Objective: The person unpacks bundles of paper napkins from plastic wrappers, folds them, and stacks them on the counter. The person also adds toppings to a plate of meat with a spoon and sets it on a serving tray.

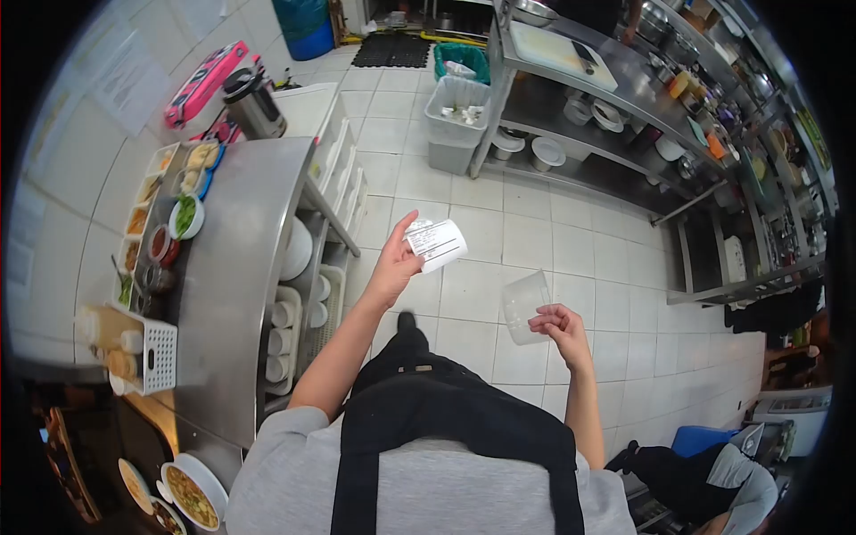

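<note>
Left hand (394,269): thumb and fingers clamped on a printed slip (441,245), its outer end curling.
Right hand (562,332): fingertips pinching a clear tub (521,300) near its lower edge.
Slip and tub: apart, both above the floor (481,290), in front of the apron (446,407).
Counter (245,205): at left, bearing greens (185,216) in a bowl, a basket (160,355) and a flask (254,102).
Table (637,80): ahead, to the right, with a knife (584,53) on a board (553,49).
Bin (452,147): near the table's left end.
Co-worker (682,477): lower right.
</note>
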Available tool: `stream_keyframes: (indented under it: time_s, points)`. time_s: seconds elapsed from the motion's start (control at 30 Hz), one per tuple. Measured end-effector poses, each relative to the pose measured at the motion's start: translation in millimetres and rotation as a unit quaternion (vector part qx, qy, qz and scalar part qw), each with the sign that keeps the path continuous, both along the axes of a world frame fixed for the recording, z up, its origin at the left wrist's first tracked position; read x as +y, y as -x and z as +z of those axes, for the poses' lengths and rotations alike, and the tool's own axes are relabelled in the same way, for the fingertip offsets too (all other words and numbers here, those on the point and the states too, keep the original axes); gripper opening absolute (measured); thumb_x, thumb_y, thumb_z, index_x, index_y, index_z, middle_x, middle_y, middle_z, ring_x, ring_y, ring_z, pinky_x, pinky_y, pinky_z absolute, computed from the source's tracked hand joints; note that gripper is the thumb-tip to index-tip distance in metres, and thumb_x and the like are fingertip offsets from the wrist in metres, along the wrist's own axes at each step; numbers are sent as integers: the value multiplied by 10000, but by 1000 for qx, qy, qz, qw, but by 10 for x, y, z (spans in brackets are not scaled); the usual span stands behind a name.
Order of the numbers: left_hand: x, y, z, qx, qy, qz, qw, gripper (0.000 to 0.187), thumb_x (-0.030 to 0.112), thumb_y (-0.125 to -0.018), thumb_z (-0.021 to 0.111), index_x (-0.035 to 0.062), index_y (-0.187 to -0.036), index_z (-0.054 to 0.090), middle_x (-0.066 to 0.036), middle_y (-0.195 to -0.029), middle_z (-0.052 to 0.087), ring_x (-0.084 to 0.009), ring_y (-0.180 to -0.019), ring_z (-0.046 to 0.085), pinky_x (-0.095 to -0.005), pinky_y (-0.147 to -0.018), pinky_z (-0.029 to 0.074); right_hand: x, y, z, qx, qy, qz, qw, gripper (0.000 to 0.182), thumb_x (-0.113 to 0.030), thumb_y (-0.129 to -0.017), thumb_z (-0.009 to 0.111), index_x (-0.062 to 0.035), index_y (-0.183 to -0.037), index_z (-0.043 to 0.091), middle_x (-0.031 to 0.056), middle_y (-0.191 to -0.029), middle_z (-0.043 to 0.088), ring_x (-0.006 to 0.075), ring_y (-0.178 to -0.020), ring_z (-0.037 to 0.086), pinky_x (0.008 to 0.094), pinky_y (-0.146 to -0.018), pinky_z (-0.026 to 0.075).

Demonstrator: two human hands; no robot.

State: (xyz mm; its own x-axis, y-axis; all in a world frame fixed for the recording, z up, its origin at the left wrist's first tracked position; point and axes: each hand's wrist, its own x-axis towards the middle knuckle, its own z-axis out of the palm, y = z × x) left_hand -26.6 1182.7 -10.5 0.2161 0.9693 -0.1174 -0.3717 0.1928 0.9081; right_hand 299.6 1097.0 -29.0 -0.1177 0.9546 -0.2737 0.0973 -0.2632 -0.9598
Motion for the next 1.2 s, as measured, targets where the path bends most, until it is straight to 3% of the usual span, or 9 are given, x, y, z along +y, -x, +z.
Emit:
stream_keyframes:
  time_s: [0.17, 0.37, 0.43, 0.5, 0.53, 0.67, 0.83, 1.13, 1.2]
  points:
    - [850, -609, -110, 2, -28, -68, 997, 826, -126, -707, 445, 124, -1412, 95, -134, -1096, 554, -134, -895, 556, -233, -690, 455, 709, -570, -52, -219, -135, -69, 964, 141, 40, -740, 501, 20, -864, 566, 132, -823, 649, 203, -755, 626, 300, -724, 473]
    - [2073, -1121, -231, -10, -14, -100, 995, 825, -113, -734, 501, 142, -1413, 107, -141, -1114, 555, -160, -915, 584, -267, -745, 495, 2351, -1432, 235, -435, -226, -93, 866, 71, -22, -717, 590, -30, -783, 565, 127, -779, 610, 286, -793, 574, 361, -711, 449]
    - [2512, -1285, -204, -26, -28, -101, 994, 813, -110, -736, 502, 121, -1406, 103, -156, -1124, 545, -170, -879, 600, -273, -718, 498, 2969, -1744, 388, -555, -306, -109, 766, 79, -45, -713, 616, -48, -781, 575, 115, -767, 594, 299, -807, 550, 397, -719, 439]
    - [2927, -1428, -159, 12, -29, -110, 993, 786, -102, -737, 511, 115, -1399, 146, -170, -1139, 536, -170, -843, 613, -271, -703, 501, 3584, -2045, 587, -592, -293, -127, 740, 74, -58, -719, 618, -49, -779, 577, 128, -764, 598, 321, -800, 559, 407, -705, 445]
    - [3119, -1508, -98, 22, -21, -93, 995, 664, -91, -745, 518, 60, -1351, 294, -166, -1149, 536, -157, -825, 617, -265, -696, 502, 3874, -2193, 672, -621, -274, -145, 720, 71, -70, -724, 620, -50, -778, 578, 141, -761, 602, 342, -793, 568, 416, -692, 451]
    - [3795, -1802, 26, 63, -30, -105, 992, 447, -67, -778, 518, -35, -1221, 472, -132, -1100, 570, -130, -843, 606, -258, -715, 498, 4986, -2870, 821, -604, -227, -186, 741, 78, -88, -738, 613, -39, -782, 570, 187, -762, 605, 387, -770, 579, 445, -660, 460]
    - [4393, -2053, 177, 71, -70, -94, 991, 458, -45, -814, 497, -6, -1267, 437, -119, -1097, 575, -130, -872, 589, -259, -771, 473, 6165, -3594, 742, -580, -234, -288, 725, 121, -114, -758, 612, -19, -815, 562, 231, -789, 601, 419, -791, 571, 472, -671, 459]
    - [5247, -2537, 355, 20, -49, 62, 997, 452, 35, -844, 494, 36, -1291, 426, -82, -1048, 589, -105, -885, 549, -236, -769, 439, 7751, -4193, 679, -635, -225, -213, 708, 179, -149, -762, 592, -9, -873, 591, 223, -889, 609, 385, -854, 581, 448, -715, 468]
    - [5504, -2837, 570, -15, -66, 66, 996, 446, 42, -856, 491, 51, -1297, 422, -72, -1085, 579, -106, -907, 552, -236, -772, 443, 8068, -3767, 919, -500, -283, -76, 815, 350, -160, -745, 633, -28, -1056, 544, 188, -1025, 591, 323, -878, 602, 387, -725, 491]
